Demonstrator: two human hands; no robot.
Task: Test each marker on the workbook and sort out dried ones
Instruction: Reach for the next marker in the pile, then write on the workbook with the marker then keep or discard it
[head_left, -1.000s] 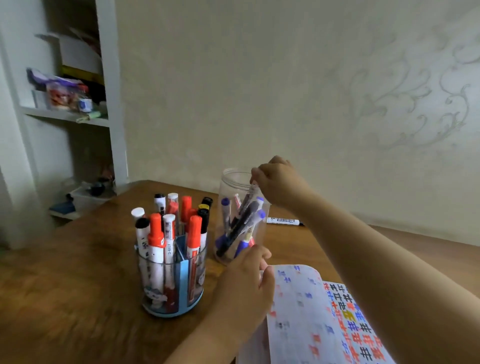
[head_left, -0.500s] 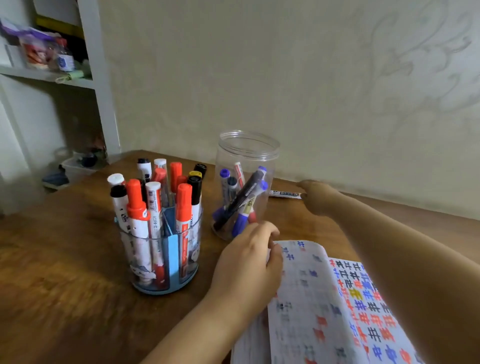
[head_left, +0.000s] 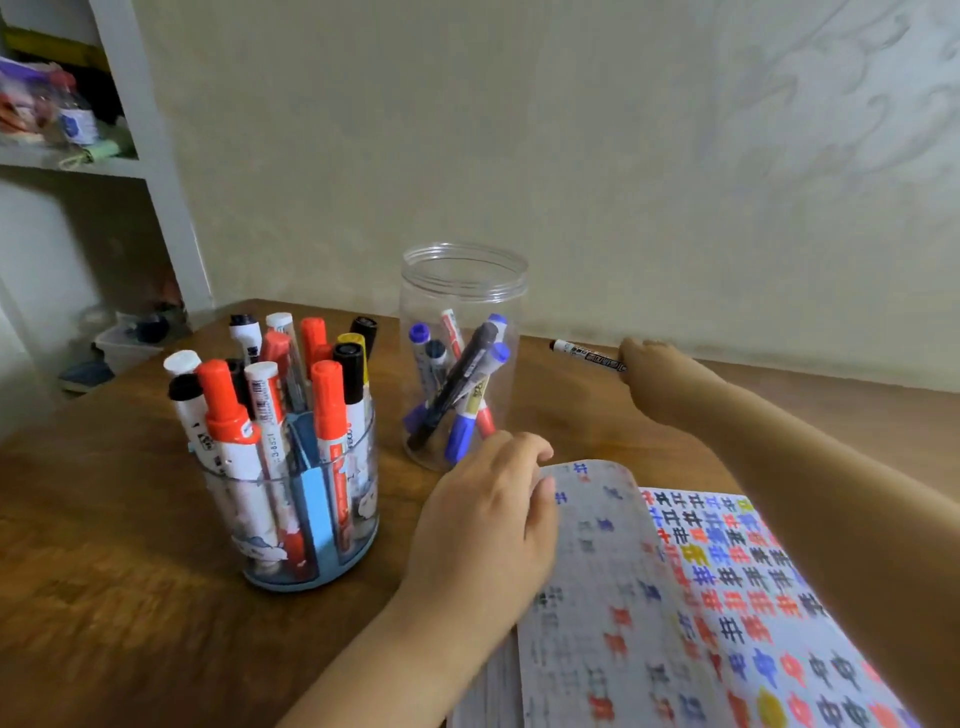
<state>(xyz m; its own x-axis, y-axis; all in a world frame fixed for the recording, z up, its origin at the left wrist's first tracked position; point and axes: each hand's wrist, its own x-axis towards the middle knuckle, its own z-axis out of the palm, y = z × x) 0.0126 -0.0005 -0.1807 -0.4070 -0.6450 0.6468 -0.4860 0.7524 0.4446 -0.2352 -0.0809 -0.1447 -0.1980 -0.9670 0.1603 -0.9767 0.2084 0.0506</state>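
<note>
White marker (head_left: 587, 355) now gripped by right hand (head_left: 655, 370); left hand (head_left: 485, 525) still flat on workbook (head_left: 675, 597).

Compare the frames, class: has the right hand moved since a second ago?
Yes. The right hand left the mouth of the clear jar and went right and down to grip the black marker by the wall.

Workbook (head_left: 675, 597): pale pages printed with rows of red, blue, black and yellow characters. Holder (head_left: 306, 519): clear wall, light-blue dividers and base, holding markers (head_left: 270, 395) capped orange-red, black, white, one yellow. Clear jar (head_left: 462, 280): blue-, black- and red-capped pens (head_left: 462, 384); table (head_left: 104, 545) brown wood grain; wall (head_left: 623, 156) cream with faint swirls.
</note>
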